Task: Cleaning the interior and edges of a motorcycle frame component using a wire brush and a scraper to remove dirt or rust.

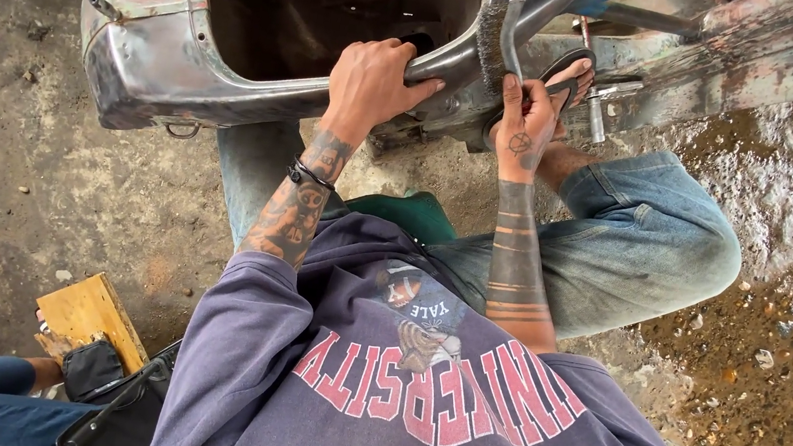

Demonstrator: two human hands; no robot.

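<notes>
No packages, labels, signs or screens (only bare, worn surfaces)

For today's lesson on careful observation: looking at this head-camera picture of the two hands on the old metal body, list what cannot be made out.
Head view only:
- Left hand: fingertips curl over the metal bar, hidden behind it.
- Right hand: what it grips is covered by its own fingers.
- Scooter body: cut off by the top edge.
- Wooden block: partly hidden by a black bag.
</notes>
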